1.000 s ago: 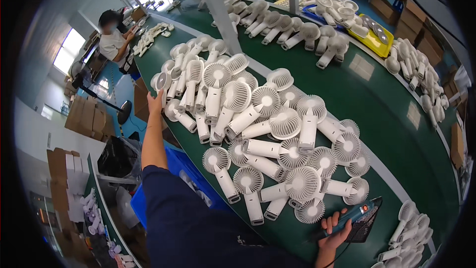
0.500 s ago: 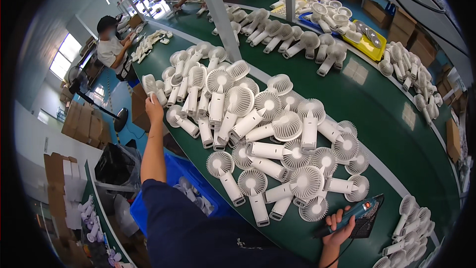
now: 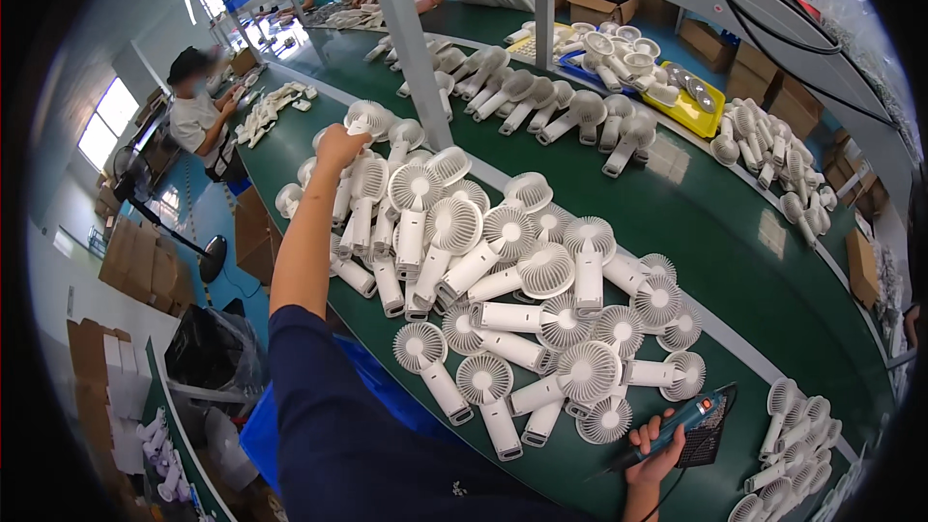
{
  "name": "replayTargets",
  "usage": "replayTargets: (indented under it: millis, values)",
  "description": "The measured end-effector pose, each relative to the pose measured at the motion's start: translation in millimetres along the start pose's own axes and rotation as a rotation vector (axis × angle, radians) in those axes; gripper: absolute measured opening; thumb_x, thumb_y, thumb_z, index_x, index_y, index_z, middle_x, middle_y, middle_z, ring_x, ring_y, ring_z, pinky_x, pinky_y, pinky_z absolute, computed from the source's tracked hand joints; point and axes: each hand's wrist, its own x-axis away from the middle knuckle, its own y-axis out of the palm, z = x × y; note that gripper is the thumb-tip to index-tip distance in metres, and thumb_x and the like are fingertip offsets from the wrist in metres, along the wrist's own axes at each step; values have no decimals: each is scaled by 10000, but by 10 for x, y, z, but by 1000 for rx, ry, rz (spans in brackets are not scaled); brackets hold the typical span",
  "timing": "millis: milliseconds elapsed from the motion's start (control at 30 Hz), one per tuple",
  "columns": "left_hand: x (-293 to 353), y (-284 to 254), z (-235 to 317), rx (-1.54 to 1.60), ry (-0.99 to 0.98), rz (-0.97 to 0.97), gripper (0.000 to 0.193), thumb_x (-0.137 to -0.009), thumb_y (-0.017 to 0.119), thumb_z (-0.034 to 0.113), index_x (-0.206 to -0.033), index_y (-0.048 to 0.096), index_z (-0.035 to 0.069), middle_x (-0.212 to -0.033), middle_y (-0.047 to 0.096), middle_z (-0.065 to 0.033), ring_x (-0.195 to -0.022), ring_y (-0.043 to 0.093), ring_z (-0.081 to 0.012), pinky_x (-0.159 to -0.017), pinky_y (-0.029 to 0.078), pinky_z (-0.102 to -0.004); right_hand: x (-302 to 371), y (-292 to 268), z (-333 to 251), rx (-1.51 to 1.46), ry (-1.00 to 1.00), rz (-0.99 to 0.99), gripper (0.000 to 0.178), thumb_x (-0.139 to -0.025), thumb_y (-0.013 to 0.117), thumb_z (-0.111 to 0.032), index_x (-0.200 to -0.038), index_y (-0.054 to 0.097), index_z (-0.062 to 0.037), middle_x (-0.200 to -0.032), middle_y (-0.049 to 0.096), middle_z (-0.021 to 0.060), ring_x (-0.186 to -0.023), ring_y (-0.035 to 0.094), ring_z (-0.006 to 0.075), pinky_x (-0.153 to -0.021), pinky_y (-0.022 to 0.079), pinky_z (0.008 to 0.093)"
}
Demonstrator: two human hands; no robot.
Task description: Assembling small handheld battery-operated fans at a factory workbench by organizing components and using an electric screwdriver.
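Note:
At the far end of a big heap of white handheld fans (image 3: 454, 222) my left hand (image 3: 342, 147) is stretched out. Its fingers are closed at the handle of a white handheld fan (image 3: 369, 118), partly hidden by the hand. My right hand (image 3: 655, 452) grips a teal electric screwdriver (image 3: 688, 416) near the front of the green bench, its tip pointing left. A dark mesh piece (image 3: 704, 440) lies beside the screwdriver, and a cable hangs below. The nearest fans lie just left of my right hand.
A grey post (image 3: 406, 39) rises behind the heap. Beyond a rail, more fans (image 3: 570, 111) line the green belt. A yellow tray (image 3: 696, 106) and further fan piles stand right. A blue bin (image 3: 372, 377) sits under my left arm. A co-worker (image 3: 198, 116) works far left.
My left hand has gone from the heap's left edge up and right to a fan at its far end. My right hand still holds the screwdriver. The whole view has shifted slightly.

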Motion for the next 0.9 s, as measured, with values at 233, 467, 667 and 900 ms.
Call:
replayTargets:
  millis: [233, 467, 667, 900]
  values:
    - [-160, 223, 50, -269, -2, -266, 553, -617, 717, 445, -776, 643, -79, -758, 658, -200, -680, 658, -295, -637, 514, -369, 16, 30, 11, -16, -26, 32, 290, -945, 377, -338, -1099, 423, -96, -704, 405, 24, -484, 393, 96, -557, 391, 278]
    - [-34, 91, 245, -319, -80, -280, 574, -677, 671, 478, -1011, 625, 13, -967, 652, -191, -889, 638, -303, -790, 483, -390, -17, 9, -1, -15, -9, 16, 294, -948, 367, -336, -1106, 415, -93, -708, 404, 26, -488, 394, 97, -561, 391, 284]
    - [-60, 175, 232, -530, 96, -3, 424, -696, 696, 397, -908, 634, 35, -860, 648, -157, -858, 625, -314, -764, 481, -402, -28, 36, -24, -40, 38, 10, 290, -933, 386, -346, -1091, 402, -104, -698, 423, 27, -484, 399, 108, -572, 383, 304]
    - [809, 294, 2390, 370, 761, 16, 225, -772, 669, 237, -840, 594, 35, -804, 590, -113, -701, 586, -253, -632, 466, -366, -31, -116, -108, -77, 19, 16, 308, -920, 402, -358, -1094, 400, -104, -713, 442, 34, -513, 430, 122, -606, 392, 331]
